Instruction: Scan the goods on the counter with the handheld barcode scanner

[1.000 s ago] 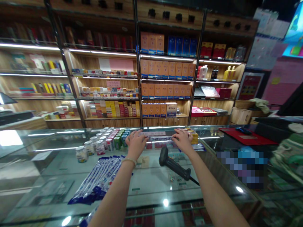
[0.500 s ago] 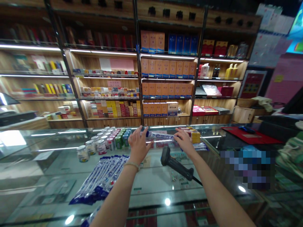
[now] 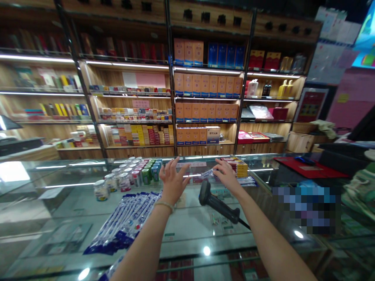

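Note:
My left hand [image 3: 173,179] hovers over the glass counter with fingers spread, and nothing is in it. My right hand [image 3: 225,174] has its fingers closed on a slim blue-and-white packet [image 3: 207,173], whose free end points left. Below and left of my left forearm lies a fanned row of blue-and-white stick packets [image 3: 129,218]. Between my forearms a black barcode scanner [image 3: 218,203] rests on the glass, its cable running off under my right arm. Just beyond my right hand are stacked yellow-and-red boxes [image 3: 238,167] and more blue-and-white packets [image 3: 247,181].
Rows of small jars and tubs [image 3: 125,175] stand on the counter [image 3: 187,222] at the left. A red mat [image 3: 310,168] with a dark object lies at the right. Lit shelves [image 3: 172,150] with boxed goods line the back wall.
My left hand has let go of the packet's left end and its fingers have spread. The packet now stays with my right hand, turned so less of its length shows.

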The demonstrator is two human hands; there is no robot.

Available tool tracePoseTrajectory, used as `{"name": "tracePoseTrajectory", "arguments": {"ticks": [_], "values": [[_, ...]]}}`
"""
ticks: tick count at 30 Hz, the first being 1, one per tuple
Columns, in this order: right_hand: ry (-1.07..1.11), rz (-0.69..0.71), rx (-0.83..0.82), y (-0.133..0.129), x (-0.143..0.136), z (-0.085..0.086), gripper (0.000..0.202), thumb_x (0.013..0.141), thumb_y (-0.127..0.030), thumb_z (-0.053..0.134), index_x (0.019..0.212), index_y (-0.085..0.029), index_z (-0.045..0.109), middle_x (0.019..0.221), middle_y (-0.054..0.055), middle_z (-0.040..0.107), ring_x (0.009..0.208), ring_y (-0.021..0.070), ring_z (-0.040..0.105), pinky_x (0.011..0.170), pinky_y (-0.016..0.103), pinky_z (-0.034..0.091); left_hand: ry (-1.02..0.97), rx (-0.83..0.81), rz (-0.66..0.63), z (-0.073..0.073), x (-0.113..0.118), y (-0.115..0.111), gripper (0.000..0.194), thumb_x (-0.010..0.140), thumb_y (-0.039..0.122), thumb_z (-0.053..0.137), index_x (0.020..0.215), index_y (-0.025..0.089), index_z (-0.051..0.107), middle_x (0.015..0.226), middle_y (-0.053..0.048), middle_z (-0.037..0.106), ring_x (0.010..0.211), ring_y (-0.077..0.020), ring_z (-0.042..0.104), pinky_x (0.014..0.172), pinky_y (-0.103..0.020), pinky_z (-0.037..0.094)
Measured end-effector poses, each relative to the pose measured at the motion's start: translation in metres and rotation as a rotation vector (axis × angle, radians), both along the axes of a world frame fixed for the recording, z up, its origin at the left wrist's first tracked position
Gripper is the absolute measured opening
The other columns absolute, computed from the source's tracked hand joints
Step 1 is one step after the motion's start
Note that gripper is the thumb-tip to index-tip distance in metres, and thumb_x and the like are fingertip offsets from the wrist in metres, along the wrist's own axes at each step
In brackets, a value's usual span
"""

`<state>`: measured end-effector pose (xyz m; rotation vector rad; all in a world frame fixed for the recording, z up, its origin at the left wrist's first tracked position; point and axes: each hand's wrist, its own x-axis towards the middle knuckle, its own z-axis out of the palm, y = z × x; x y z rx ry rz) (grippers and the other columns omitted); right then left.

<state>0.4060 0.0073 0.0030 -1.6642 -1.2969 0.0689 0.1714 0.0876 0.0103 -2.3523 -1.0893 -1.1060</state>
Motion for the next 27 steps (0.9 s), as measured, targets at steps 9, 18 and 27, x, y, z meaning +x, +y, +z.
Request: {"name": "tracePoseTrajectory", "arguments": {"ticks": [9,18,27], "values": [[0.21,0.242,0.102,-0.007,-0.006,0.006,0.023,0.08,-0.047,0.062,0.088,-0.028,0.073,0.161,0.001,0.043,0.152,0.027,0.028,0.126,0.052,0.013,-0.01,0.134,-0.094,-0.01,0.005,0.005,0.051,0.077,0.039,0.082,0.126,0.038,0.067,0.154,-0.011,0.05,0.143,-0.0353,0.041,0.118,-0.06,0.019],[0.129,0.133,0.067,-0.002,-0.002,0.001,0.021,0.086,-0.042,0.058,0.09,-0.029,0.074,0.157,0.002,0.049,0.148,0.0269,0.036,0.122,0.054,0.023,-0.045,0.158,-0.101,-0.006,0.005,0.003,0.029,0.08,0.028,0.078,0.107,0.038,0.075,0.153,-0.003,0.053,0.144,-0.0338,0.04,0.119,-0.061,0.011],[-0.385,-0.111,0.115,-0.005,-0.011,-0.001,0.028,0.094,-0.038,0.057,0.118,-0.034,0.071,0.157,0.004,0.047,0.15,0.0308,0.029,0.119,0.061,0.017,-0.056,0.198,-0.066,-0.008,0.005,0.007,0.018,0.083,0.029,0.076,0.099,0.038,0.076,0.154,0.0,0.053,0.143,-0.0342,0.04,0.118,-0.061,0.008]]}}
